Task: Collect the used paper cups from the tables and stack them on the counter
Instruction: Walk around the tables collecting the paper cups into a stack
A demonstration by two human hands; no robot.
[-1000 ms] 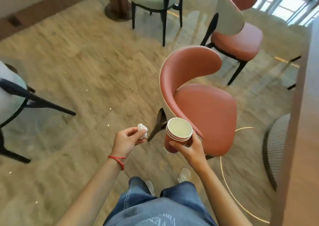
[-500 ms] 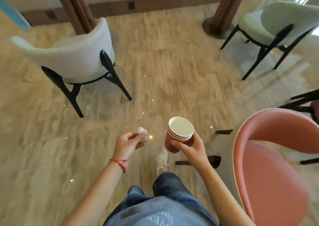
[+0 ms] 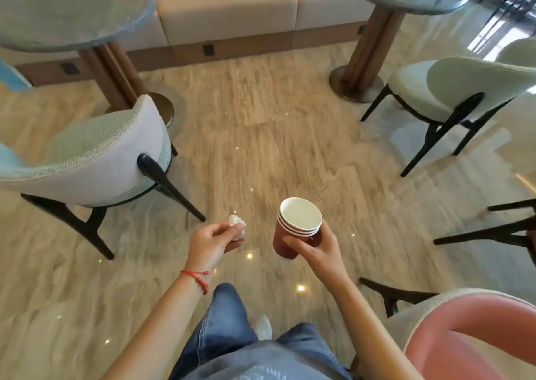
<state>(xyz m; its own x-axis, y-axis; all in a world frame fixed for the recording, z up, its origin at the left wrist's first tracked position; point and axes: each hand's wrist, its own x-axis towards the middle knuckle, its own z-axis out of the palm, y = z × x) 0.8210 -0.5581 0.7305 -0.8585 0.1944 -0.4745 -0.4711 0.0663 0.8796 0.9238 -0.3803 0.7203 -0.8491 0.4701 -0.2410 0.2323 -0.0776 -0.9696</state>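
The right hand (image 3: 317, 252) has its grip clamped round the nested red paper cups (image 3: 295, 228), upright, above bare floor (image 3: 261, 153). The left hand (image 3: 210, 242) pinches a crumpled tissue (image 3: 237, 227) just beside them. Pale chairs (image 3: 95, 159) flank an open aisle toward two round desks (image 3: 66, 11).
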